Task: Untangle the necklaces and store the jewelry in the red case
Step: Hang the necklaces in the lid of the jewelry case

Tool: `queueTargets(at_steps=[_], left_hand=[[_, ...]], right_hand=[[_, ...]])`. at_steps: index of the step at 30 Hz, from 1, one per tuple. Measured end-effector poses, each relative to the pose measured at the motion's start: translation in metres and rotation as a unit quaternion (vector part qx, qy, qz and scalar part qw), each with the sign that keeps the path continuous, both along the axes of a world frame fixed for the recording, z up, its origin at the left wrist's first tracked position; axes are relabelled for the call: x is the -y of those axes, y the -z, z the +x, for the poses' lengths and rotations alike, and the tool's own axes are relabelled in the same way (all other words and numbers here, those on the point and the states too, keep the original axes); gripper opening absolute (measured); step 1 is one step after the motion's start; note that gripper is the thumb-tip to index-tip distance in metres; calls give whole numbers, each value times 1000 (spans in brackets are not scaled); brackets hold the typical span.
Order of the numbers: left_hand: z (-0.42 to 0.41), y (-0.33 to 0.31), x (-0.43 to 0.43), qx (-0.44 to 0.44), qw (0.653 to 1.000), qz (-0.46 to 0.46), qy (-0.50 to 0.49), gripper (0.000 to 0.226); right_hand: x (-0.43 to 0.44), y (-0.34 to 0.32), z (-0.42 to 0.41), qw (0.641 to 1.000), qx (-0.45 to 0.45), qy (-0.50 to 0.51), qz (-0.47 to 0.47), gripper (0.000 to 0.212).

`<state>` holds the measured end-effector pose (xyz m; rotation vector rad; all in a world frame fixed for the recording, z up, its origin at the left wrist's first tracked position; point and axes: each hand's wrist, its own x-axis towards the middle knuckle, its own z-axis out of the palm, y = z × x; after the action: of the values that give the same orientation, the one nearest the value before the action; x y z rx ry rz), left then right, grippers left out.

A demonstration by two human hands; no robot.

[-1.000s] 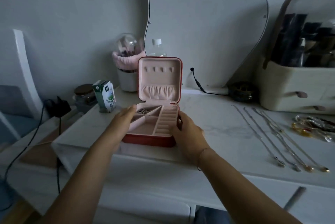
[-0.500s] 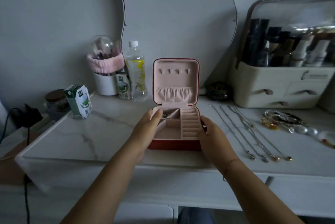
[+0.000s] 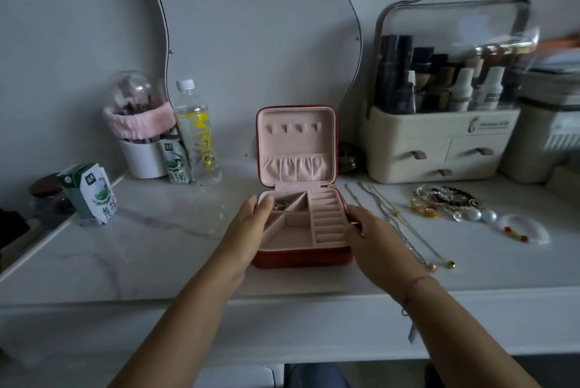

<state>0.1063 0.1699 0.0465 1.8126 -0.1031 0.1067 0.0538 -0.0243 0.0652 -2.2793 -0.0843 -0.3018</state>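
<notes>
Left to right on your counter [image 3: 157, 240]:

- Far left edge: dark-lidded jar [image 3: 47, 196], with a tilted milk carton [image 3: 89, 194] just beside it.
- Back left: white cup [image 3: 142, 158] with a pink band, brushes under a clear dome. A 2nd small carton [image 3: 177, 161] and a clear water bottle [image 3: 196, 136] stand right next to it, in front of the wavy mirror [image 3: 251, 26].
- Centre: red case [image 3: 298, 257], sitting flat near the front edge, open. Its lid [image 3: 296, 142] is upright, with 4 hooks and a gathered pocket inside. The tray is pink. There is a small bit of gold jewelry [image 3: 279, 206] in the back-left compartment, and the ring rolls are on the right side.
- Your left hand [image 3: 248, 227] lies against the case's left wall. Its fingers are fairly straight, with the tips at the rim by that back-left compartment. It is not wrapped round anything.
- Your right hand [image 3: 376, 240] is against the case's right wall, with the thumb at the rim. The other fingers are hidden behind the hand, so I can't tell if it grips or only presses.
- Just right of the case: necklaces [image 3: 398, 221] laid out straight, side by side, pendants at the near ends. Your right hand covers part of the leftmost chain.
- Further right: a heap of bracelets [image 3: 445, 202] with beads and pearls, then a white bangle [image 3: 527, 229] lying apart from it.
- Back right: cream cosmetics organizer [image 3: 439, 142] with a clear domed top, bottles inside and 3 drawers.
</notes>
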Motion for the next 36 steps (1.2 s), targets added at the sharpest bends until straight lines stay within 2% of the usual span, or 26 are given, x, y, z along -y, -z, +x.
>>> queueTargets(at_steps=[1, 2, 6, 11, 14, 18, 25, 30, 32, 33, 36], left_hand=[[1, -4, -1, 5, 1000, -5, -5, 71], [3, -7, -1, 9, 1000, -6, -21, 74], [24, -21, -10, 24, 997, 5, -73, 56], [51, -20, -8, 9, 993, -7, -118, 48], [64, -16, -1, 16, 993, -18, -113, 61], [64, -17, 9, -12, 996, -33, -87, 26], [68, -11, 11, -1, 994, -47, -102, 16], [63, -12, 11, -5, 988, -15, -152, 33], [59, -14, 10, 18, 982, 21, -184, 37], [53, -17, 10, 43, 979, 50, -195, 38], [35, -34, 17, 147, 966, 89, -191, 27]], right_hand=[[7, -5, 1, 1000, -6, -6, -12, 21], [17, -11, 3, 1000, -10, -3, -16, 20], [53, -34, 31, 1000, 7, 1, -19, 16], [62, -34, 84, 990, -34, -8, -133, 17], [55, -19, 100, 971, -90, -12, -221, 27], [53, -11, 107, 964, -112, 3, -240, 29], [49, -7, 113, 953, -125, 26, -275, 34], [46, -7, 110, 941, -130, 12, -312, 33], [48, -6, 109, 948, -131, 1, -291, 29], [52, -7, 108, 960, -128, -8, -248, 28], [63, -21, 98, 993, -111, -47, -9, 23]])
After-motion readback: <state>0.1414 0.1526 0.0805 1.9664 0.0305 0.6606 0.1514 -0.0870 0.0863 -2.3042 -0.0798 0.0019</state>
